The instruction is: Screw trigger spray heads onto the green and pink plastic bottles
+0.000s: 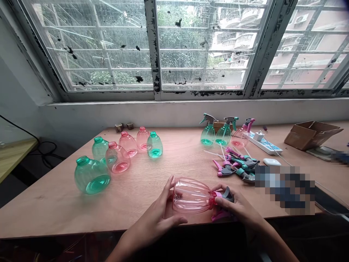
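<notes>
A clear pink spray bottle (pixel 192 195) is held on its side above the table's front edge, its base toward my left hand. My right hand (pixel 231 205) is closed round the pink collar at the neck. The grey and pink trigger spray head (pixel 227 194) shows partly between its fingers, with the pink trigger hanging below. At the base end, my left hand (pixel 158 213) is spread, thumb and forefinger wide apart. Its thumb stands off the bottle; whether the other fingers touch the base is hard to tell.
Several open pink and green bottles (pixel 92 176) stand at left. Loose trigger spray heads (pixel 240 163) lie heaped at right, before three bottles with heads fitted (pixel 223 134). Beyond are a power strip (pixel 265 143), a white mouse (pixel 272 162) and a cardboard box (pixel 305 134).
</notes>
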`<act>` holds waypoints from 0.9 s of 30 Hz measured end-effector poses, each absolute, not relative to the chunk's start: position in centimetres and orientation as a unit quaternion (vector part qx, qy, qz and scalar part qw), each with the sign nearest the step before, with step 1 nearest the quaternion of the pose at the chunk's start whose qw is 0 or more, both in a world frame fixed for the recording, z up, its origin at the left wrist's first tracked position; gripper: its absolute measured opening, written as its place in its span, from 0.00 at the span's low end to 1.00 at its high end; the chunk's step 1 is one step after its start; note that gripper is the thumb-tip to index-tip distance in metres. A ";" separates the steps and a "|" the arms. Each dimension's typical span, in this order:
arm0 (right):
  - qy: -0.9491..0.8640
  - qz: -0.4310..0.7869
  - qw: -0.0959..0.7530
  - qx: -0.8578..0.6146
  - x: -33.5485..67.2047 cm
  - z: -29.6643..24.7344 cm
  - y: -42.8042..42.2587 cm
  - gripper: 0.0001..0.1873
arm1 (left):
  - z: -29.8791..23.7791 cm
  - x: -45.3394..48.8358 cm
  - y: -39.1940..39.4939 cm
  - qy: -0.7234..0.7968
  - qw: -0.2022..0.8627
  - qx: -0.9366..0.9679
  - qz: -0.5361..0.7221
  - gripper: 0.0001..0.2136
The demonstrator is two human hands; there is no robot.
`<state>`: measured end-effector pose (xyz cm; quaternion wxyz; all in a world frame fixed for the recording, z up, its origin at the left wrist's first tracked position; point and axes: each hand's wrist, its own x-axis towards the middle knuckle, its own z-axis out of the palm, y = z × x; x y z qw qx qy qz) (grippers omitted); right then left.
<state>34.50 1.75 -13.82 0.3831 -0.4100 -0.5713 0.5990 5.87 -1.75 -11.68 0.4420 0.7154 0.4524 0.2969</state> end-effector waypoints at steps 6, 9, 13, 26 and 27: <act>-0.577 0.595 0.379 -0.412 34.6 -13.9 1.8 0.25 | -11.4 6.0 -1.8 0.455 0.440 0.712 0.304 0.43; -0.571 0.597 0.381 -0.415 34.6 -14.0 1.8 0.26 | -11.5 6.0 -1.7 0.450 0.425 0.721 0.311 0.42; -0.565 0.606 0.387 -0.405 34.5 -14.0 1.7 0.24 | -11.8 5.8 -1.7 0.442 0.411 0.734 0.311 0.42; -0.563 0.609 0.390 -0.401 34.6 -14.1 1.8 0.23 | -11.5 5.7 -1.7 0.455 0.441 0.716 0.294 0.42; -0.563 0.610 0.389 -0.400 34.6 -14.1 1.8 0.23 | -11.5 5.7 -1.7 0.455 0.440 0.715 0.295 0.42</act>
